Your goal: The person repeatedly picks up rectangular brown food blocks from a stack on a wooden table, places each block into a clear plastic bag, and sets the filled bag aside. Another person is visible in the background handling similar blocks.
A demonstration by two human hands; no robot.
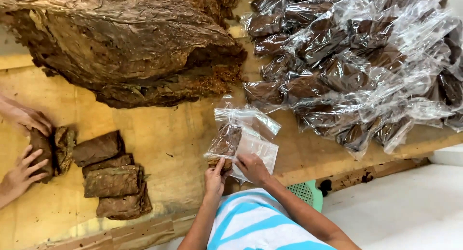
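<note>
My left hand (215,178) grips the lower end of a folded brown leaf bundle (224,143) that sits partway inside a clear plastic bag (254,134). My right hand (252,168) pinches the bag's lower edge beside it. The bag lies on the yellowish wooden table (164,129), its mouth towards me. Several more folded leaf bundles (112,175) lie stacked to the left, apart from my hands.
A big heap of dried brown leaves (120,42) covers the far left. A pile of filled clear bags (357,62) spreads over the right. Another person's two hands (21,148) press a bundle (43,151) at the left edge. A green basket (306,192) shows below the table.
</note>
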